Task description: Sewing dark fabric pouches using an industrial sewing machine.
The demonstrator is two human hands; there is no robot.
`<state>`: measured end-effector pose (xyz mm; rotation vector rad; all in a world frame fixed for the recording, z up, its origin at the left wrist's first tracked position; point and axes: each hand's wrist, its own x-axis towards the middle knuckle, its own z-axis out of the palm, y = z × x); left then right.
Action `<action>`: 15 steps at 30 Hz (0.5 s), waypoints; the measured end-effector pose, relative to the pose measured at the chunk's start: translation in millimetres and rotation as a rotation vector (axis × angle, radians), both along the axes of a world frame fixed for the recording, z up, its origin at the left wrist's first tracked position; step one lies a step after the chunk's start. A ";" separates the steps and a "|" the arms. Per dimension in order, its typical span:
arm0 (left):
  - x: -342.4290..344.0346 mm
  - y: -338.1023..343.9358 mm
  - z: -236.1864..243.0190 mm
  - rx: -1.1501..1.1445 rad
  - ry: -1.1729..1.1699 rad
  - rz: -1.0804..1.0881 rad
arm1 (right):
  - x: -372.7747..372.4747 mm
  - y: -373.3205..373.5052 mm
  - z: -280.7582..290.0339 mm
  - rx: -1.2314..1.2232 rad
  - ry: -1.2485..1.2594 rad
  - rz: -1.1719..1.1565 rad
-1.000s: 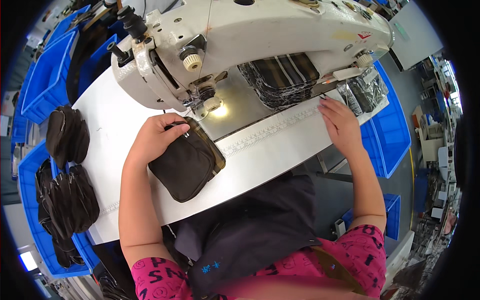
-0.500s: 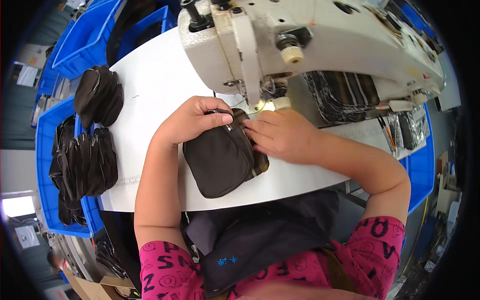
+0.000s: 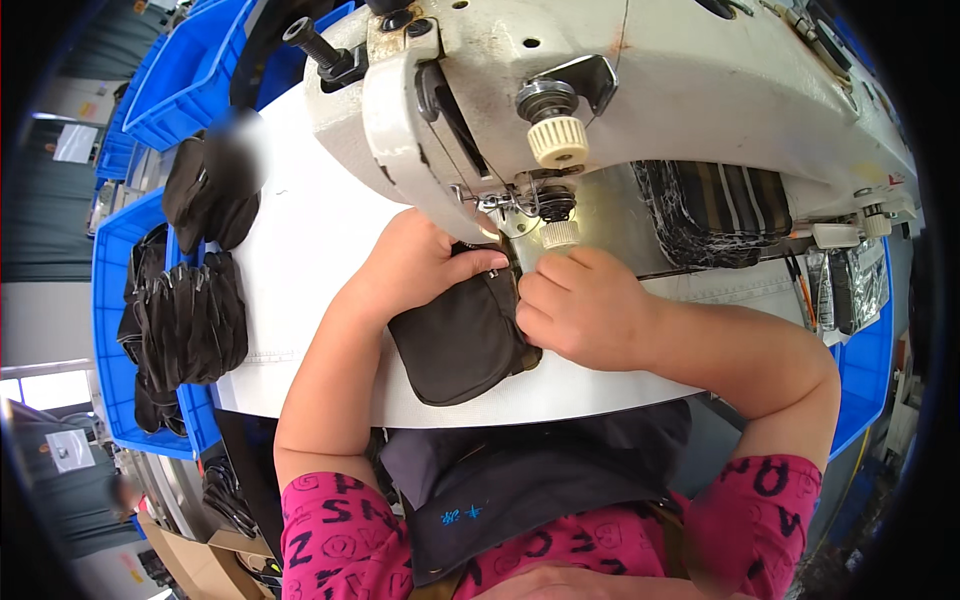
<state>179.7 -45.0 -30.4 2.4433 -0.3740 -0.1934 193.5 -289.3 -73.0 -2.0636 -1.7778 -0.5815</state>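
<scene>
Here, in the head view, the small black pouch (image 3: pixel 462 340) lies flat on the white table (image 3: pixel 300 250), its upper edge pushed in under the needle area of the cream sewing machine (image 3: pixel 640 110). The left hand (image 3: pixel 415 268) rests on the pouch's top left corner, fingers (image 3: pixel 478 262) pressed together and curled down onto the fabric near the zip. The right hand (image 3: pixel 575 305) sits at the pouch's right edge, its fingers bunched and seemingly pinching the fabric just beside the presser foot, though the exact grip is hidden under the knuckles. Judging by this, the piece is placed and held for stitching; whether any seam on it is already sewn cannot be told. A stack of like black pouches (image 3: pixel 185 320) fills the blue bin (image 3: pixel 105 300) at the left, and a few more (image 3: pixel 205 195) sit on the table's far left corner; whether these are finished or waiting is unclear. More blue bins (image 3: pixel 190 90) stand beyond, and striped dark fabric (image 3: pixel 715 210) lies under the machine arm. The room looks like a workshop, with cardboard on the floor at lower left.
</scene>
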 end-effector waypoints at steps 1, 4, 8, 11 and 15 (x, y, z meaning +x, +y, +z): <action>0.6 -0.3 0.1 0.003 0.001 -0.001 | 0.0 1.3 1.8 0.003 0.001 -0.001; 0.9 0.8 -1.3 0.008 -0.007 -0.013 | -1.7 6.3 5.6 0.133 -0.081 -0.060; -2.7 -0.3 -0.5 0.023 -0.004 0.019 | -10.7 2.6 1.2 0.029 -0.042 0.002; -3.2 6.0 6.9 -0.035 0.051 0.016 | -13.2 0.7 -0.4 -0.015 -0.058 0.031; -1.4 27.5 14.4 -0.061 0.129 -0.040 | -13.3 1.4 4.0 -0.024 -0.096 0.047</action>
